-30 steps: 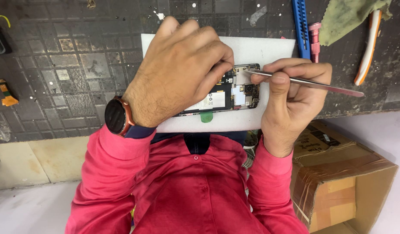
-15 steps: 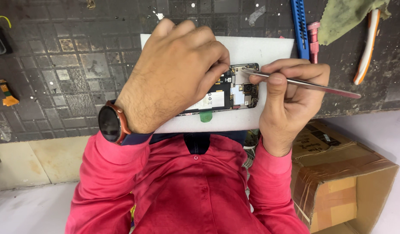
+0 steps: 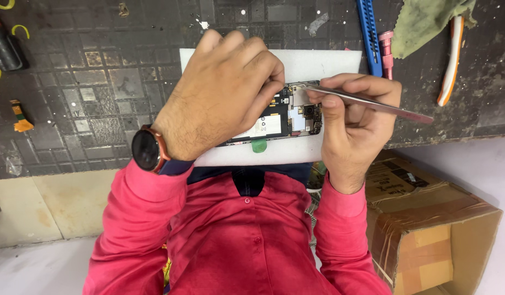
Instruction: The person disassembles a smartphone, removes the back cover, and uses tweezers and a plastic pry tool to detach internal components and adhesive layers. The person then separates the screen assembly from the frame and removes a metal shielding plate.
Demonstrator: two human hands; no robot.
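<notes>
The opened black smartphone (back cover already off, circuit board exposed) lies pinned under the left hand, fingers pressed together on it; the right hand clamps thin steel tweezers at its top edge, board parts apparently still in place.

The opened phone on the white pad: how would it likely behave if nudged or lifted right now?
The opened phone has its back off, with boards and battery bare, so it is probably fragile to pressure. It looks flat and thin, so it would likely slide on the white pad rather than tip. The left hand presses on it, which probably steadies it against the tweezers.
</notes>
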